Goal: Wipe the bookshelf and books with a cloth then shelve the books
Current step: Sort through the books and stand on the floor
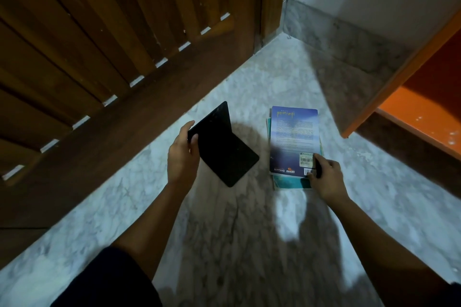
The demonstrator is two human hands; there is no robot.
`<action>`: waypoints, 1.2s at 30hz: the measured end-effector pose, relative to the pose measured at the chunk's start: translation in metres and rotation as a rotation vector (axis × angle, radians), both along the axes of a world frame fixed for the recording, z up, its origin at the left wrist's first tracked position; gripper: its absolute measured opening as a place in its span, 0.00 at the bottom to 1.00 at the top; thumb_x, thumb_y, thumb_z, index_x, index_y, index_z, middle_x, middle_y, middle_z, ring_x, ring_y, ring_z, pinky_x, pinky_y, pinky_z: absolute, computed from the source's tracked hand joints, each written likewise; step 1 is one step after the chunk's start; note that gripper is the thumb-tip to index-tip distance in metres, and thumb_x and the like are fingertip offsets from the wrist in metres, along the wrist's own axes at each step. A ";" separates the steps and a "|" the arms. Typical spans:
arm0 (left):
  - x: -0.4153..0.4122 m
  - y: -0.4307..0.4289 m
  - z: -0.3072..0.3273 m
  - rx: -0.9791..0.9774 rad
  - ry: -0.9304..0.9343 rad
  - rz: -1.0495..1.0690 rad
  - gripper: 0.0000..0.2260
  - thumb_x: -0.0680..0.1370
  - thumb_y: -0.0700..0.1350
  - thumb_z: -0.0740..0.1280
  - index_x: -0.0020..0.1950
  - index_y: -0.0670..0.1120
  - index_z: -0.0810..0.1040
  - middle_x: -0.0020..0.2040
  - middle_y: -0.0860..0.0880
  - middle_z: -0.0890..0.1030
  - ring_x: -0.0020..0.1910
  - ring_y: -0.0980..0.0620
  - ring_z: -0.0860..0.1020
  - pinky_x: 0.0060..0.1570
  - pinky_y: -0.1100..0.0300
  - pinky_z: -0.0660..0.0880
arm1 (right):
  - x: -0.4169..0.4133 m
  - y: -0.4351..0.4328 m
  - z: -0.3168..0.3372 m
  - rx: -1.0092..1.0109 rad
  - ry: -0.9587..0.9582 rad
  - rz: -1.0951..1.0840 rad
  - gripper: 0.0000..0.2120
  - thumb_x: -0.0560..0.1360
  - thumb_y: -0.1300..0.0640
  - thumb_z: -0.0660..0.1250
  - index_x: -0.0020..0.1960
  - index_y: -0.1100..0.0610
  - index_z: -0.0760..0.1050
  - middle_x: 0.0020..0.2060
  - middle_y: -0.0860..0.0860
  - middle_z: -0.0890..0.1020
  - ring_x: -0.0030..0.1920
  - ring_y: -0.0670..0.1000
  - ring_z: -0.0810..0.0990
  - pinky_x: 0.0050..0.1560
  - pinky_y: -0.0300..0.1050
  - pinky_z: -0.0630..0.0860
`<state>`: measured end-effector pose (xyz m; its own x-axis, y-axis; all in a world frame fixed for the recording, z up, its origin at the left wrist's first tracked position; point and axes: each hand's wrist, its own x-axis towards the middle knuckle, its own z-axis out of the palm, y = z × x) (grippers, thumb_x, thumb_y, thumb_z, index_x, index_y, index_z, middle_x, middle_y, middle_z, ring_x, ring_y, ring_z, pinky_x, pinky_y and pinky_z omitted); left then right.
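Observation:
A small stack of books point(294, 137) lies on the marble floor, a blue back cover on top and a teal book under it. My right hand point(324, 177) grips the near right corner of the stack, thumb on the top cover by the barcode. My left hand point(182, 154) holds a black L-shaped bookend point(224, 147) by its upright plate, left of the books, above the floor. The orange wooden bookshelf point(409, 97) stands at the right, its low shelf open. No cloth is in view.
A dark wooden slatted door point(112, 45) fills the left side. A white wall with a grey skirting point(349, 40) runs behind. The marble floor point(224, 232) spreads between door and shelf.

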<state>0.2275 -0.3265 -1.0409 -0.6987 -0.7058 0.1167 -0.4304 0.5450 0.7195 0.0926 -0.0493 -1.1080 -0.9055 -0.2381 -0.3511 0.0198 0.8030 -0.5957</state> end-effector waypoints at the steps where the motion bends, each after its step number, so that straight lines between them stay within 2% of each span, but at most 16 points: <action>1: 0.000 -0.001 0.003 -0.008 -0.006 -0.014 0.14 0.81 0.44 0.59 0.67 0.45 0.70 0.59 0.43 0.79 0.56 0.46 0.78 0.53 0.57 0.75 | 0.000 0.000 0.003 0.004 -0.008 -0.002 0.26 0.73 0.67 0.65 0.69 0.58 0.68 0.62 0.65 0.69 0.62 0.66 0.69 0.68 0.55 0.65; 5: 0.001 -0.004 0.041 -0.067 -0.038 -0.041 0.13 0.80 0.43 0.63 0.63 0.42 0.75 0.59 0.46 0.78 0.59 0.49 0.76 0.55 0.67 0.67 | -0.002 0.001 0.046 -0.021 -0.019 0.019 0.16 0.72 0.68 0.66 0.59 0.65 0.75 0.56 0.65 0.75 0.59 0.65 0.73 0.56 0.47 0.68; 7: -0.001 -0.004 0.078 -0.080 -0.045 -0.046 0.12 0.79 0.43 0.63 0.61 0.42 0.76 0.59 0.45 0.78 0.59 0.52 0.74 0.56 0.73 0.64 | 0.001 0.005 0.088 -0.026 -0.010 0.009 0.16 0.74 0.67 0.65 0.61 0.67 0.74 0.59 0.65 0.75 0.62 0.64 0.72 0.58 0.48 0.66; 8: -0.004 -0.004 0.099 -0.075 -0.051 -0.064 0.12 0.79 0.44 0.62 0.60 0.41 0.77 0.58 0.45 0.78 0.59 0.51 0.74 0.58 0.72 0.65 | 0.003 0.008 0.111 -0.037 -0.002 -0.007 0.18 0.74 0.66 0.65 0.64 0.67 0.72 0.61 0.64 0.74 0.63 0.63 0.71 0.61 0.48 0.65; 10: -0.013 0.001 0.147 -0.057 -0.056 -0.137 0.17 0.79 0.50 0.59 0.59 0.39 0.77 0.57 0.42 0.78 0.59 0.46 0.76 0.60 0.60 0.71 | 0.007 0.016 0.159 -0.068 0.006 -0.063 0.22 0.74 0.65 0.66 0.68 0.64 0.69 0.65 0.63 0.72 0.65 0.61 0.71 0.65 0.49 0.64; 13: -0.034 0.026 0.231 -0.017 -0.077 -0.224 0.20 0.79 0.50 0.58 0.63 0.37 0.74 0.61 0.39 0.75 0.62 0.41 0.73 0.62 0.53 0.68 | 0.014 0.036 0.244 -0.139 0.049 -0.157 0.21 0.75 0.65 0.66 0.67 0.63 0.70 0.64 0.62 0.74 0.63 0.60 0.73 0.64 0.51 0.68; 15: -0.051 0.057 0.288 0.058 -0.105 -0.259 0.17 0.80 0.47 0.60 0.65 0.40 0.71 0.64 0.40 0.73 0.65 0.42 0.71 0.64 0.54 0.66 | 0.020 0.057 0.306 -0.190 0.094 -0.243 0.20 0.75 0.65 0.66 0.66 0.64 0.71 0.63 0.61 0.75 0.62 0.60 0.73 0.61 0.48 0.68; 18: -0.079 0.113 0.356 0.041 -0.018 -0.371 0.14 0.77 0.41 0.68 0.60 0.36 0.75 0.58 0.38 0.78 0.59 0.40 0.76 0.60 0.67 0.63 | 0.034 0.096 0.397 -0.313 0.161 -0.438 0.17 0.76 0.67 0.64 0.65 0.65 0.71 0.60 0.62 0.76 0.59 0.60 0.75 0.56 0.47 0.71; 20: -0.097 0.153 0.395 0.088 -0.037 -0.506 0.13 0.76 0.39 0.68 0.59 0.36 0.76 0.56 0.37 0.79 0.58 0.40 0.77 0.57 0.72 0.61 | 0.048 0.126 0.451 -0.354 0.219 -0.567 0.16 0.76 0.67 0.64 0.64 0.63 0.71 0.57 0.60 0.77 0.56 0.57 0.76 0.50 0.40 0.71; 23: -0.113 0.218 0.448 0.230 -0.121 -0.692 0.13 0.78 0.42 0.65 0.60 0.38 0.75 0.57 0.39 0.77 0.58 0.42 0.75 0.52 0.70 0.63 | 0.069 0.171 0.523 -0.430 0.354 -0.761 0.13 0.77 0.65 0.63 0.61 0.61 0.73 0.52 0.58 0.79 0.53 0.57 0.77 0.42 0.24 0.69; 24: -0.116 0.240 0.459 0.260 -0.128 -0.730 0.14 0.78 0.43 0.65 0.60 0.37 0.75 0.55 0.39 0.77 0.57 0.41 0.75 0.52 0.68 0.65 | 0.075 0.185 0.546 -0.460 0.406 -0.828 0.12 0.78 0.63 0.63 0.60 0.58 0.73 0.51 0.57 0.79 0.52 0.57 0.78 0.41 0.25 0.70; 27: -0.124 0.298 0.477 0.348 -0.178 -0.805 0.18 0.76 0.44 0.68 0.63 0.37 0.73 0.55 0.36 0.77 0.57 0.40 0.76 0.56 0.59 0.69 | 0.083 0.226 0.603 -0.517 0.593 -1.012 0.06 0.79 0.53 0.61 0.56 0.46 0.71 0.44 0.54 0.80 0.44 0.52 0.81 0.44 0.43 0.77; 29: -0.128 0.332 0.477 0.411 -0.234 -0.825 0.20 0.76 0.42 0.69 0.67 0.40 0.70 0.60 0.36 0.76 0.61 0.41 0.75 0.59 0.54 0.70 | 0.080 0.251 0.636 -0.563 0.711 -1.075 0.07 0.80 0.55 0.60 0.57 0.45 0.69 0.44 0.50 0.78 0.44 0.46 0.80 0.47 0.45 0.77; 32: -0.137 0.373 0.468 0.419 -0.285 -0.852 0.22 0.77 0.42 0.67 0.69 0.43 0.68 0.62 0.40 0.76 0.62 0.41 0.74 0.59 0.55 0.68 | 0.065 0.280 0.675 -0.682 0.792 -1.097 0.09 0.81 0.54 0.57 0.59 0.43 0.66 0.50 0.56 0.77 0.47 0.47 0.78 0.46 0.40 0.77; 34: -0.143 0.395 0.454 0.469 -0.316 -0.842 0.24 0.77 0.42 0.66 0.72 0.43 0.64 0.65 0.39 0.74 0.64 0.41 0.72 0.60 0.56 0.67 | 0.050 0.293 0.692 -0.733 0.764 -1.065 0.13 0.79 0.48 0.57 0.63 0.44 0.64 0.51 0.55 0.76 0.48 0.47 0.78 0.46 0.39 0.77; 36: -0.148 0.413 0.437 0.546 -0.352 -0.798 0.27 0.78 0.43 0.66 0.74 0.44 0.60 0.68 0.39 0.71 0.66 0.41 0.71 0.59 0.57 0.67 | 0.036 0.302 0.699 -0.713 0.701 -1.018 0.18 0.77 0.41 0.59 0.65 0.38 0.62 0.51 0.48 0.78 0.51 0.49 0.79 0.50 0.46 0.78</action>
<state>0.0798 0.0869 -0.6036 -0.9199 0.0835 -0.3832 -0.3210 0.4012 0.8579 0.1282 0.2532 -0.4089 -0.7196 0.6782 0.1491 -0.0662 0.1467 -0.9870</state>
